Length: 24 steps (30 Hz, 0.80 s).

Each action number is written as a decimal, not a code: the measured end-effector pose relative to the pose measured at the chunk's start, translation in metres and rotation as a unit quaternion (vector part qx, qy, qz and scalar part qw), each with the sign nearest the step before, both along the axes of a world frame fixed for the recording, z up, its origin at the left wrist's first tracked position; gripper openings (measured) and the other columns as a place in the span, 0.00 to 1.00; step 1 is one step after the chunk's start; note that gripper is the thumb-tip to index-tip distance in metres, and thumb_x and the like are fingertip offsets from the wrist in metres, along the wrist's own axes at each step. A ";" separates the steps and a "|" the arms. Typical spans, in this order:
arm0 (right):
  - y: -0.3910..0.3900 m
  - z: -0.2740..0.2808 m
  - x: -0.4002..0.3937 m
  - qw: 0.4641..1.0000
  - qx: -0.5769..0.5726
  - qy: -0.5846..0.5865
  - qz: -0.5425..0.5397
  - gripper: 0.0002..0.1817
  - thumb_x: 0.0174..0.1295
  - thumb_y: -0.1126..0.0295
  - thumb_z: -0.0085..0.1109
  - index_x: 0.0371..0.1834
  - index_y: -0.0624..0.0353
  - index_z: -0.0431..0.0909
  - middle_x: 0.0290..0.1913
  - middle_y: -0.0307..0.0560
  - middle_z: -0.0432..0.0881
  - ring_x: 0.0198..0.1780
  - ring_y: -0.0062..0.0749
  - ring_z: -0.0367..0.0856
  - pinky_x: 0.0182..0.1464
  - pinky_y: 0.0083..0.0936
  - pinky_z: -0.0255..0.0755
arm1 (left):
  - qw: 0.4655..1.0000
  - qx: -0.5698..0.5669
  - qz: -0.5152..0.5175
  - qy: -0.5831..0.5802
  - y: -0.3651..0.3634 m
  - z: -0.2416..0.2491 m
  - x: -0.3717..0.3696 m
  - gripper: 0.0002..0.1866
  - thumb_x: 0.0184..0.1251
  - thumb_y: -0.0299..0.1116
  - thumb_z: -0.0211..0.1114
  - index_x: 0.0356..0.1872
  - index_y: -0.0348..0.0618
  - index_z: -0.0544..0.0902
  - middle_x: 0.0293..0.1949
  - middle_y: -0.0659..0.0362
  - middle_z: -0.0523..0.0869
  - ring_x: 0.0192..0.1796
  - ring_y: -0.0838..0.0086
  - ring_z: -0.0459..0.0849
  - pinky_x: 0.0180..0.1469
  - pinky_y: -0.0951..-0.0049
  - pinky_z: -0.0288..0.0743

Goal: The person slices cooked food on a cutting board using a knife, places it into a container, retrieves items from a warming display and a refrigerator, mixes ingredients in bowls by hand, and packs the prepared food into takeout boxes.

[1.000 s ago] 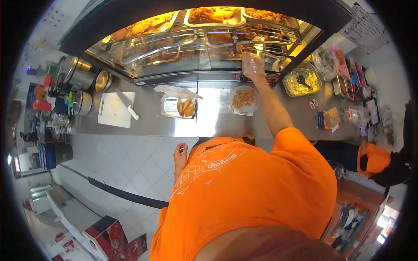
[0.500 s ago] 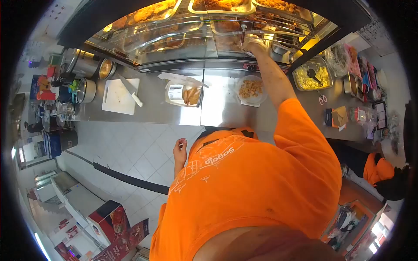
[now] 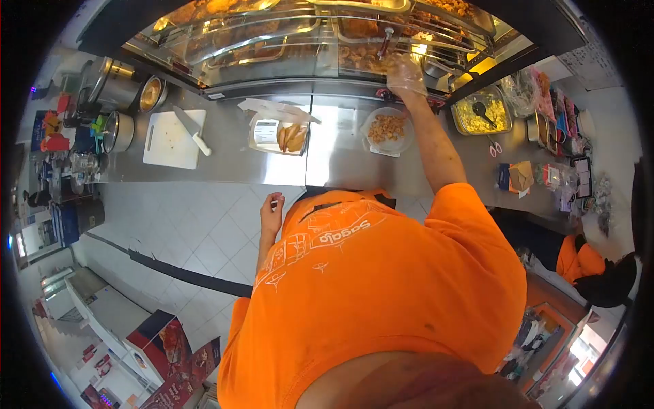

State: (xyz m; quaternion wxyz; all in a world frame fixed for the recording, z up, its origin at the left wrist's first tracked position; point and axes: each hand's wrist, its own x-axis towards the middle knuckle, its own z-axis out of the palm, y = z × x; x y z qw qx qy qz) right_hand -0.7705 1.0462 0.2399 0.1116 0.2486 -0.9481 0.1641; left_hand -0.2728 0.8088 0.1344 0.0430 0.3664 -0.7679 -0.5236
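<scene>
My right hand (image 3: 407,76), in a clear plastic glove, is at the open lower part of the lit display case, beside a tray of browned food pieces (image 3: 361,60). Its fingers are blurred behind the glove, and I cannot tell whether they hold anything. A red-handled tool (image 3: 386,42) stands just left of its fingertips. Below my forearm, on the steel counter, a clear round container (image 3: 387,129) holds small browned pieces. My left hand (image 3: 271,213) hangs by my waist, in front of the counter edge, its fingers curled in with nothing showing in them.
On the counter (image 3: 228,146) lie a white cutting board (image 3: 162,153) with a knife (image 3: 193,131), and a labelled package of browned pieces (image 3: 278,135). To the right are a glass dish of yellow food (image 3: 470,123) and scissors (image 3: 495,146). Another person (image 3: 579,259) is far right.
My gloved right hand has drawn back slightly from inside the case toward its front edge. My left hand stays low by my waist. The whole view has shifted a little.
</scene>
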 end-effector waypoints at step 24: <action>0.053 0.034 0.058 0.986 -0.035 -0.159 -0.040 0.13 0.66 0.63 0.55 0.41 0.56 0.87 0.47 0.57 0.87 0.53 0.50 0.85 0.56 0.42 0.78 | 1.000 0.000 -0.006 0.002 0.003 0.000 -0.008 0.15 0.73 0.38 0.64 0.51 0.38 0.83 0.43 0.54 0.88 0.44 0.69 0.85 0.48 0.69 0.79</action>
